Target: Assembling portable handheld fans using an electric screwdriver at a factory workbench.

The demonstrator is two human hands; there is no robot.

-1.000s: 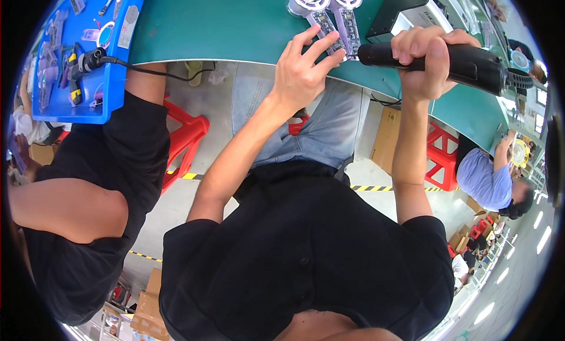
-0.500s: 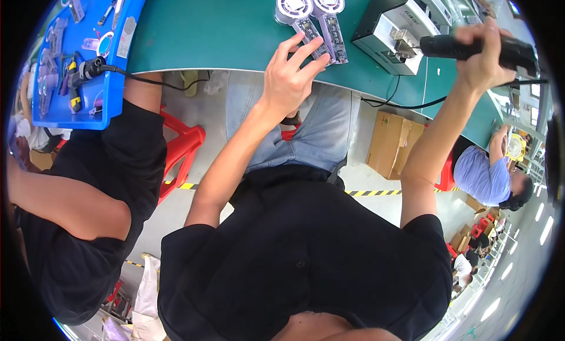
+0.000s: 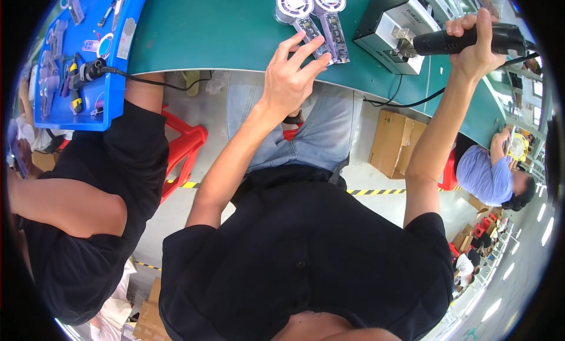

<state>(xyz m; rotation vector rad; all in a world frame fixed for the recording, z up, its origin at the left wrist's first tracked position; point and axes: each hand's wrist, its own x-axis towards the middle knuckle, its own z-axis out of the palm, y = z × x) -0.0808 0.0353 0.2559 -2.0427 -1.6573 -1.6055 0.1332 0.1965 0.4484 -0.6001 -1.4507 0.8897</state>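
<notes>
Two handheld fans lie side by side on the green table, the left fan and the right fan, with round white heads and circuit boards exposed in their pale purple handles. My left hand rests on the left fan's handle, fingers spread and fingertips touching it. My right hand is wrapped round a black electric screwdriver, held almost level. The screwdriver's front end is at the metal outlet of a black and silver screw feeder; the bit's exact contact is too small to tell.
A blue bin at the left holds fan parts, a yellow and black tool and a corded black tool. A black cable runs along the table edge. A co-worker in black sits close on my left. Below stands a cardboard box.
My right hand has brought the screwdriver left and slightly down, up against the screw feeder's outlet. The left hand and both fans have stayed in place.
</notes>
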